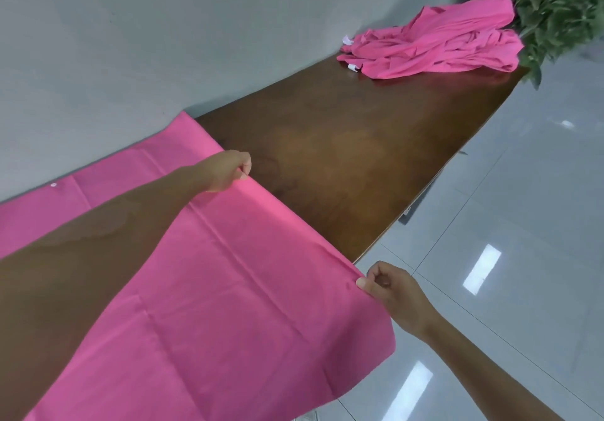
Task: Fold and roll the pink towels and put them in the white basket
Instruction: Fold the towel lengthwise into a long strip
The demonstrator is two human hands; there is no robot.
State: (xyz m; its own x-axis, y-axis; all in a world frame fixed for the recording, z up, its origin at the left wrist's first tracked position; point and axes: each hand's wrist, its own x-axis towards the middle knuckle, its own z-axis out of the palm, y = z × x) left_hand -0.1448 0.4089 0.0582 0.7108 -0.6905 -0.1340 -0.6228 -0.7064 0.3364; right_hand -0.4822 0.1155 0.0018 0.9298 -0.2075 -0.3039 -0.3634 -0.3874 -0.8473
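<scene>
A pink towel (235,290) lies spread flat over the near end of a dark wooden table (343,159), its near side hanging over the table's edge. My left hand (228,169) pinches the towel's right-hand edge farther up the table. My right hand (389,293) pinches the same edge at the table's front edge, near the corner. A heap of crumpled pink towels (438,45) sits at the far end of the table. The white basket is not in view.
A grey wall (163,45) runs along the table's far side. A leafy green plant (555,5) stands behind the towel heap. Glossy grey floor tiles (523,224) lie to the right of the table. Bare wood separates the spread towel from the heap.
</scene>
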